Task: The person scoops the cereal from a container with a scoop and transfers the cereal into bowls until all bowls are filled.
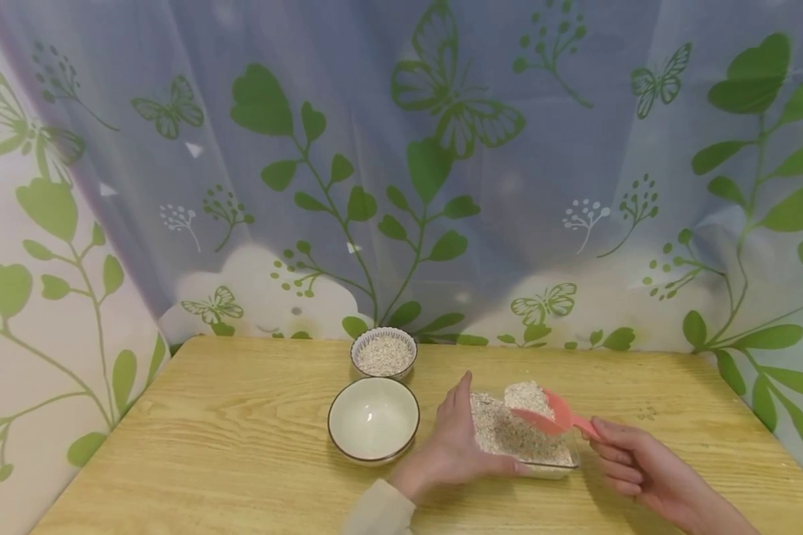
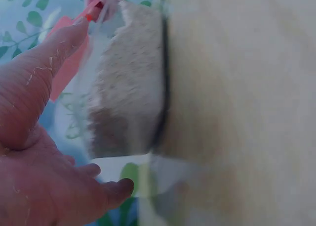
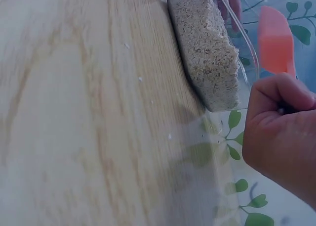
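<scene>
Thumb and curled fingers of the right hand point(image 1: 649, 464) pinch the narrow handle of a smooth pink scoop point(image 1: 558, 412), whose rounded cup lies just beyond the fingertips, heaped with pale, flaky oats point(image 1: 526, 395). Scoop and heap are raised above a box point(image 1: 552, 472), apart from the rough, grainy layer inside it. Clear-walled and rectangular with rounded corners, the box stands on the wood-grained table point(image 1: 207, 446), closer to the right edge than the left and well short of the far edge. Its right end is near the gripping hand, just left of the knuckles. At its left end the left hand point(image 1: 451, 438) is spread wide, thumb stretched along the near wall and fingers by the far left corner; how firmly they press, I cannot tell. Left of that hand are 2 round bowls: a glossy, cream-coloured large bowl point(image 1: 373, 420) with a dark rim, and just behind it, close to the table's far edge, a small bowl point(image 1: 384, 333) with a scalloped rim, also filled with flakes. Leaf-and-butterfly cloth point(image 1: 495, 215) hangs behind.
</scene>
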### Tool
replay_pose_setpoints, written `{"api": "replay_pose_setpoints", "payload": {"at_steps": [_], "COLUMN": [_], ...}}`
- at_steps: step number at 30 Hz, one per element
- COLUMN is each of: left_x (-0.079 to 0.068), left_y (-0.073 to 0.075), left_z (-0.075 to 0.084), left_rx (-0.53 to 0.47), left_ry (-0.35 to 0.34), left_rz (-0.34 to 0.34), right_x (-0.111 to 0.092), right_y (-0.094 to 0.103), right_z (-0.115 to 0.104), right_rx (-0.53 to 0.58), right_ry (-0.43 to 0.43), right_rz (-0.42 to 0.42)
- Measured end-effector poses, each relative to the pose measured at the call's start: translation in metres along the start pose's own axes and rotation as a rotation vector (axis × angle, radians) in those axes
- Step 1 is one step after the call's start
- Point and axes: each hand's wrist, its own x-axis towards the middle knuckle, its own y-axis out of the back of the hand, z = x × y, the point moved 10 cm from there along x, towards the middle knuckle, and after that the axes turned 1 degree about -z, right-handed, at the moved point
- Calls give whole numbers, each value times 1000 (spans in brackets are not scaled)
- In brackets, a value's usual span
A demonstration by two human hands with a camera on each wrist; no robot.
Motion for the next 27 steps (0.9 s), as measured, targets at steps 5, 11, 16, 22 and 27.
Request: {"api": "replay_pose_setpoints", "payload": {"at_steps": [5, 11, 16, 22, 27], "left_x": [-1, -7, -16, -33, -44], "left_y": [18, 47, 70, 98, 118], "left_z": [11, 21, 18, 4, -20], "left_rx": [42, 91, 169, 243, 262], "left_ry": [-69, -151, -192, -207, -179], "left_rz": [-16, 10, 52, 99, 173], "right_x": [1, 2, 2, 2, 2], "right_y": [-5, -9, -10, -10, -9], "right_z": [-2, -6, -9, -10, -12], "right_rx": [48, 74, 91, 86, 67], "right_ry": [18, 47, 57, 44, 44], "right_rz": [-43, -59, -54, -37, 0]}}
